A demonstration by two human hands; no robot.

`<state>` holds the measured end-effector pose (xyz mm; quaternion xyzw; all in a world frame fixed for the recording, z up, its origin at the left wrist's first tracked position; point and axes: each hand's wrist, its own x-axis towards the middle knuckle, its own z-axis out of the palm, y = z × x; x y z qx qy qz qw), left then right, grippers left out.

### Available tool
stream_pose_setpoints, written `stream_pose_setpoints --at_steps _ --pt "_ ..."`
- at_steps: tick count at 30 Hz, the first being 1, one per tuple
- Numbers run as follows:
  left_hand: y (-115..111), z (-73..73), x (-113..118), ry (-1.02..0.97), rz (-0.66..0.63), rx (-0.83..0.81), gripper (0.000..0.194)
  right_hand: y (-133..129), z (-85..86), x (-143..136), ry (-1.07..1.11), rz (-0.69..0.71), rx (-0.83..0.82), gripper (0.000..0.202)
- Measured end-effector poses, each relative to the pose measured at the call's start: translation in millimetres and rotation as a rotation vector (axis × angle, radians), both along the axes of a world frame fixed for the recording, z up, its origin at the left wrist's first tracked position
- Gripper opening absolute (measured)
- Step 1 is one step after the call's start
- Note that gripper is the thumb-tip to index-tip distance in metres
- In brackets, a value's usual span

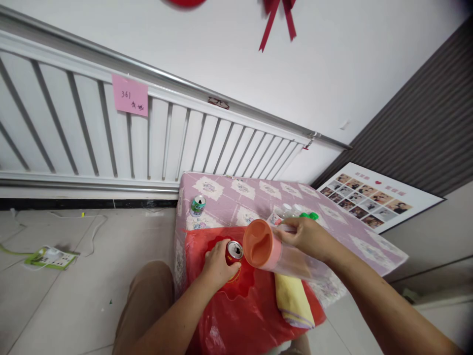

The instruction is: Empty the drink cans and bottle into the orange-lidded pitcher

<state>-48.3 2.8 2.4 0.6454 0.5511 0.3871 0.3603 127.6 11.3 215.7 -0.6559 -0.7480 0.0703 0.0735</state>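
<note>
My left hand (217, 266) is wrapped round an opened red drink can (235, 250), held upright over a red scalloped dish (242, 290). In my right hand (305, 236) is a clear plastic pitcher (299, 261) with an orange lid, gripped by its handle. The pitcher is tilted well over, its lid end beside the can's top. No stream of liquid can be made out between them. Beneath both hands spreads a red plastic sheet (232, 325), with a folded yellow towel (293, 301) lying on its right part.
A green opened can (198, 206) stands on the patterned tablecloth (254, 190) at the back left. Several clear bottles with green caps (309, 216) are behind my right hand. A radiator (207, 143) runs along the wall. A power strip (51, 257) lies on the floor, left.
</note>
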Motion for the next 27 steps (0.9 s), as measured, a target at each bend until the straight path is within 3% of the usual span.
stream_pose_setpoints --at_steps 27 --pt "-0.1 -1.9 -0.4 -0.004 -0.005 0.01 0.063 -0.3 2.1 -2.2 -0.045 -0.025 -0.009 0.041"
